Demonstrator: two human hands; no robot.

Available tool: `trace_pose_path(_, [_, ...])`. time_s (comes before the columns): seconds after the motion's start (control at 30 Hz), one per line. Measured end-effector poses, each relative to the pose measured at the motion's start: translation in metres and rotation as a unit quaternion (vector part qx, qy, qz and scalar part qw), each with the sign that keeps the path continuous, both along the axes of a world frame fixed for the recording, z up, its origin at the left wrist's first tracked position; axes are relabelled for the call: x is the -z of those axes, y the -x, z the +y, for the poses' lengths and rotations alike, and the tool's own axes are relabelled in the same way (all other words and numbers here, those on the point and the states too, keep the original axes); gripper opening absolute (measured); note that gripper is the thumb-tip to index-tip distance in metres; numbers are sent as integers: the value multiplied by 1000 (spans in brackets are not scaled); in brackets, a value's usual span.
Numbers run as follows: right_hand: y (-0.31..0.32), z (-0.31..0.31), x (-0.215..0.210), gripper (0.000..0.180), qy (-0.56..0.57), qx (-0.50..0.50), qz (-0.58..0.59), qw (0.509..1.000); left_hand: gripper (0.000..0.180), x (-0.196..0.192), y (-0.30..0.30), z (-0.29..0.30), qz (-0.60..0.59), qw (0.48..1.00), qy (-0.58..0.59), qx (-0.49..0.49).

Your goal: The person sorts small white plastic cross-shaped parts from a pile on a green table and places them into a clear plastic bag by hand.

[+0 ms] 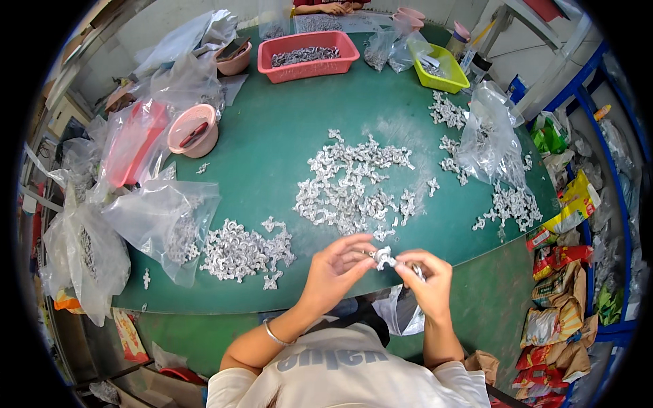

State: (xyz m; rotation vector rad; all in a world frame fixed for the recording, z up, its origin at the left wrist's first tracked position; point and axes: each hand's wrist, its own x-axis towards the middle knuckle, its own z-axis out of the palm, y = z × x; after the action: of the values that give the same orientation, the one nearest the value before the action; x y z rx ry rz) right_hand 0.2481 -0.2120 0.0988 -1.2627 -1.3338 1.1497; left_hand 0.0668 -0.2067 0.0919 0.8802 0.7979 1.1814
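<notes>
My left hand and my right hand meet over the near edge of the green table, both pinching one small silver metal part between the fingertips. Just beyond it lies a wide scatter of the same silver parts. A second heap of parts spills from a clear plastic bag to my left. A clear bag hangs at my lap under my right hand.
A red basket of parts, a yellow-green tray and pink bowls stand at the back and left. Clear bag with more parts sits right. Snack packets pile on the floor. Another person's hands rest at the far edge.
</notes>
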Motion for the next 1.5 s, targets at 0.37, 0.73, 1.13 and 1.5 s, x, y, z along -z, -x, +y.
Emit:
trace_pose_path(0.37, [-98, 260, 77, 20, -17, 222, 38, 974, 33, 35, 17, 13, 100, 993, 20, 56])
trace_pose_path(0.73, [-54, 153, 63, 19, -73, 57, -355, 930, 28, 53, 26, 7, 110, 991, 35, 64])
trace_pose_path(1.13, [-86, 269, 89, 17, -232, 197, -619, 724, 27, 57, 23, 4, 168, 983, 23, 72])
trace_pose_path(1.5, [-71, 314, 117, 18, -76, 200, -662, 718, 26, 60, 34, 24, 195, 979, 18, 54])
